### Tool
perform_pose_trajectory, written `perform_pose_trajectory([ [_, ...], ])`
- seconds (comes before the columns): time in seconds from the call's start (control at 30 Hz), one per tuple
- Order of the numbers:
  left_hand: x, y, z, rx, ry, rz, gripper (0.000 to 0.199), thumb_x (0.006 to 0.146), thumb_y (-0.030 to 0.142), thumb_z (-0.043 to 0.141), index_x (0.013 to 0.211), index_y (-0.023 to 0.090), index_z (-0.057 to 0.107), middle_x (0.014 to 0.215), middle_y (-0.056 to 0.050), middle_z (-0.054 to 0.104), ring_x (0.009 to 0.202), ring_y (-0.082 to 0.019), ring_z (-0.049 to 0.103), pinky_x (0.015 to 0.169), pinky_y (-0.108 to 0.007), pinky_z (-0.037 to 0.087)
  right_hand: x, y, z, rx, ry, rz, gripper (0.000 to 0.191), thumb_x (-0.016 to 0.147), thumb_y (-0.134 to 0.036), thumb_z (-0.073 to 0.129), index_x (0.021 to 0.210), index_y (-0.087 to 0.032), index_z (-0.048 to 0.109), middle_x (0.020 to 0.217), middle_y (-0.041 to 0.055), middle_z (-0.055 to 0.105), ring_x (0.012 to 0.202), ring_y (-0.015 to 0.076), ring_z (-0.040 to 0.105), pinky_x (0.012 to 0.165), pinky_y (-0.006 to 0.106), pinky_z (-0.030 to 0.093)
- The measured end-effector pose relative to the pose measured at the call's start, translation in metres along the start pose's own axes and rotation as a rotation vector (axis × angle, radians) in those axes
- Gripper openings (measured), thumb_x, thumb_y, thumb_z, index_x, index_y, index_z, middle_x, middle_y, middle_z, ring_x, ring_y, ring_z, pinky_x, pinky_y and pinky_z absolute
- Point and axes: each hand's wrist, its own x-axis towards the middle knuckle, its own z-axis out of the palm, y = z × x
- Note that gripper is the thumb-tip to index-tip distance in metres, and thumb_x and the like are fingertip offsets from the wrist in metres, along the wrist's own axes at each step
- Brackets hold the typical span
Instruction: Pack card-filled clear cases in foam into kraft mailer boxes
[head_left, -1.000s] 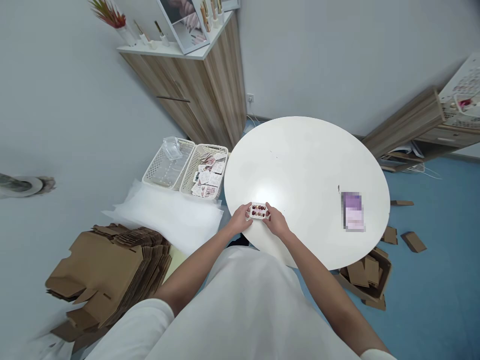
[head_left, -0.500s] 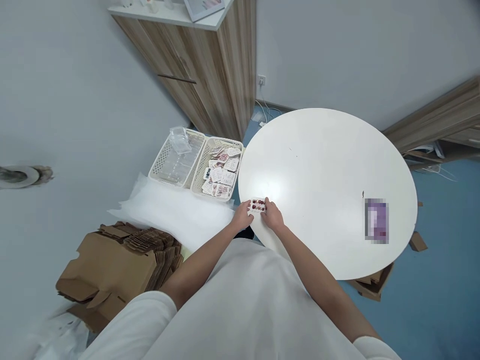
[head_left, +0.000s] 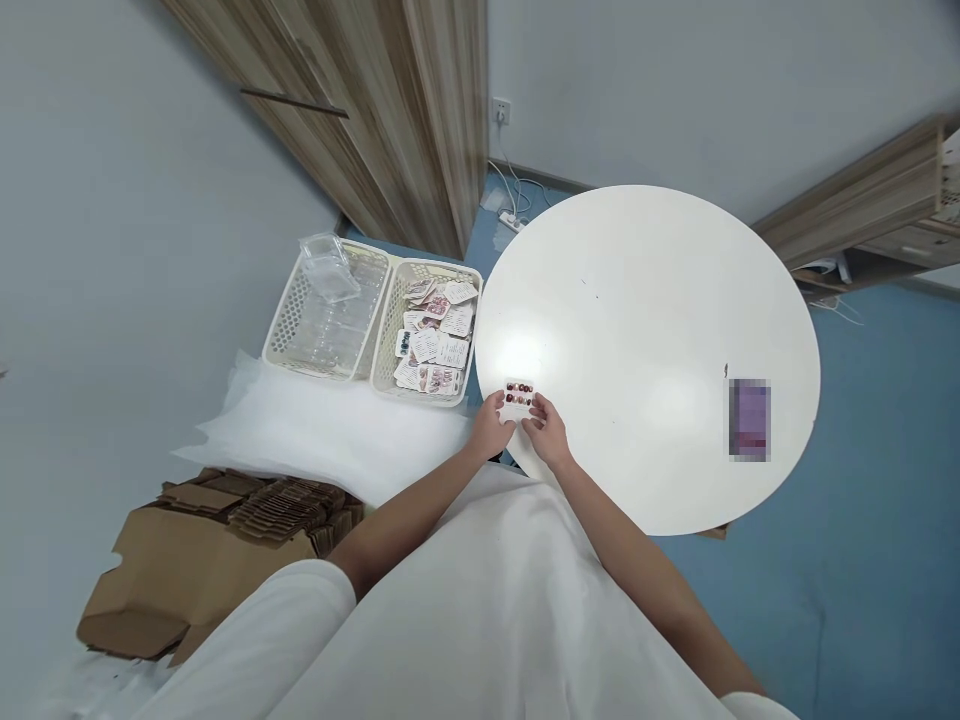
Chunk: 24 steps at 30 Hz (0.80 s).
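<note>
A small white card of press-on nails [head_left: 519,398], dark red and pale in two rows, is between my hands over the near left edge of the round white table [head_left: 652,300]. My left hand [head_left: 491,428] grips the card's left side with fingers and thumb. On the opposite side, my right hand [head_left: 546,432] has its fingers closed at the card's right edge. The nails face up toward me. Left of the table, a cream basket [head_left: 385,335] contains a pile of similar nail cards [head_left: 442,340], some showing printed backs.
Another cream basket [head_left: 277,318] holds clear plastic boxes [head_left: 330,310]. White foam sheets [head_left: 315,430] lie in front of the baskets, with flattened brown cardboard boxes [head_left: 187,560] below. A blurred purple item [head_left: 750,418] rests on the table's right. A wooden cabinet [head_left: 390,130] stands behind.
My view has tilted down and shifted, so the cabinet top has left the picture. Both hands still hold the card; more of its white lower part shows now.
</note>
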Motion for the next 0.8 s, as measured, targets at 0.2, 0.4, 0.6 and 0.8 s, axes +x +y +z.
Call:
perform_pose_trajectory([
  [0.2,0.028,0.011,-0.010,0.000,0.016,0.028,0.065,0.064,0.006,0.055,0.124,0.021,0.036,0.128,-0.008,0.042,0.118,-0.021,0.039,0.098,-0.035,0.032,0.023,-0.015,0.009,0.097,0.013,-0.015,0.064,0.065,-0.024,0.057,0.125,-0.024,0.036,0.127,0.0071,0.043,0.110,0.0195,0.046,0.092,0.037,0.040],
  [0.4,0.040,0.011,-0.016,-0.001,0.002,0.053,0.065,0.066,0.008,0.053,0.127,0.021,0.034,0.129,-0.009,0.040,0.119,-0.021,0.038,0.095,-0.035,0.035,0.031,-0.023,0.014,0.117,0.010,-0.012,0.065,0.065,-0.024,0.056,0.126,-0.025,0.034,0.130,0.0067,0.040,0.114,0.0198,0.044,0.093,0.037,0.039],
  [0.6,0.041,0.009,-0.014,-0.012,-0.009,0.053,0.066,0.066,0.007,0.053,0.127,0.020,0.033,0.128,-0.010,0.041,0.119,-0.022,0.037,0.096,-0.037,0.034,0.030,-0.025,0.012,0.104,0.007,-0.006,0.064,0.065,-0.023,0.056,0.126,-0.025,0.034,0.130,0.0068,0.040,0.114,0.0195,0.044,0.094,0.037,0.039],
  [0.8,0.039,0.003,-0.012,-0.064,0.022,0.059,0.063,0.067,0.007,0.051,0.126,0.022,0.035,0.127,-0.009,0.041,0.117,-0.022,0.040,0.095,-0.039,0.035,0.030,-0.022,0.009,0.096,0.001,-0.010,0.064,0.065,-0.025,0.058,0.125,-0.024,0.035,0.130,0.0071,0.040,0.114,0.0197,0.044,0.094,0.037,0.039],
])
